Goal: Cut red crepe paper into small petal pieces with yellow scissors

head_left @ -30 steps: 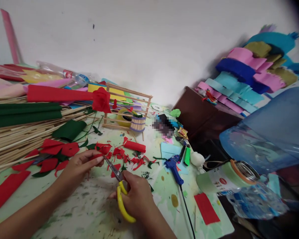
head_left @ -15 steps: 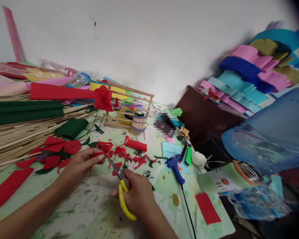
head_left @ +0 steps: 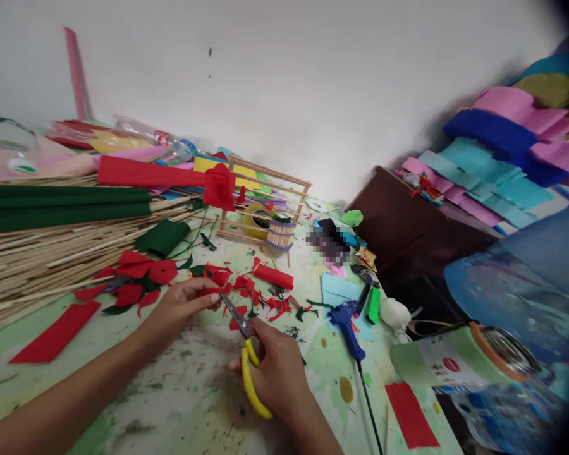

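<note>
My left hand [head_left: 189, 303] pinches a small piece of red paper [head_left: 212, 291] between thumb and fingers. My right hand [head_left: 277, 360] is wrapped round the yellow handles of the scissors [head_left: 255, 382], whose blade tips touch or nearly touch the red piece at my left fingertips. Beyond the hands lie red scraps [head_left: 244, 286] mixed with dark green bits. A small red roll [head_left: 274, 276] sits behind them. To the left are red petal-shaped pieces [head_left: 162, 272] and a red strip [head_left: 57, 332].
A blue glue gun [head_left: 348, 328] with a black cord lies to the right, near a green flask [head_left: 436, 357] on its side. Behind stand a stick frame [head_left: 270, 180] and a red paper flower [head_left: 219, 186]. Thin sticks [head_left: 76, 259] cover the left side.
The whole view has shifted, so the table and things appear further right. My left hand still pinches the red piece and my right hand still holds the scissors, their blades close to it.
</note>
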`<move>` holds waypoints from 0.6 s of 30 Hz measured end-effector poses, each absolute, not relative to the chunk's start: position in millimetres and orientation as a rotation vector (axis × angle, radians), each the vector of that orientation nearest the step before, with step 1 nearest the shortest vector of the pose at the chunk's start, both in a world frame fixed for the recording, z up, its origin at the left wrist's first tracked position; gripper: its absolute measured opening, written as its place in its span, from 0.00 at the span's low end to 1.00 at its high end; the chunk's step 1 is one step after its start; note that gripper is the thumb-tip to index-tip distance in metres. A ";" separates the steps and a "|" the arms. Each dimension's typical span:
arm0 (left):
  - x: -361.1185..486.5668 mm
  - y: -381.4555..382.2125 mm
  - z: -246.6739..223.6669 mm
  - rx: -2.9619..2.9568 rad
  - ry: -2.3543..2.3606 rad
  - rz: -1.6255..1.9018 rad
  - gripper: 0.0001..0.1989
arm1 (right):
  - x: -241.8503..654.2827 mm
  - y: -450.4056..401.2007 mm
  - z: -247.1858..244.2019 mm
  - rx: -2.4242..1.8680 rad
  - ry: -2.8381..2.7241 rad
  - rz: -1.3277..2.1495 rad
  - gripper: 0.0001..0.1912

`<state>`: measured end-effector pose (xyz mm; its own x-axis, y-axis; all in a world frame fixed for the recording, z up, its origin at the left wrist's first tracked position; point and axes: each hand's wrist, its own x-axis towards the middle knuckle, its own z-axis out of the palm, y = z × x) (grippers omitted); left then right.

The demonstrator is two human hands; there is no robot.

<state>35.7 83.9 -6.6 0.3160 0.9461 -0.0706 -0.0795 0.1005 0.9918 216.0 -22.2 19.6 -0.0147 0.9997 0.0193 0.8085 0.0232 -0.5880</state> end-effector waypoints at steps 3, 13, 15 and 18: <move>37.8 81.0 0.0 1.214 0.897 0.927 0.06 | 216.3 -21.4 18.8 -1.862 -1.890 0.552 0.19; 42.8 78.9 0.3 1.004 0.827 0.967 0.08 | 216.6 -20.1 14.9 -1.856 -1.881 0.576 0.19; 43.5 78.1 1.9 0.953 0.826 0.967 0.09 | 216.6 -20.2 13.2 -1.859 -1.870 0.600 0.20; 43.4 77.2 5.0 0.931 0.830 0.952 0.09 | 216.8 -19.8 12.7 -1.858 -1.856 0.611 0.21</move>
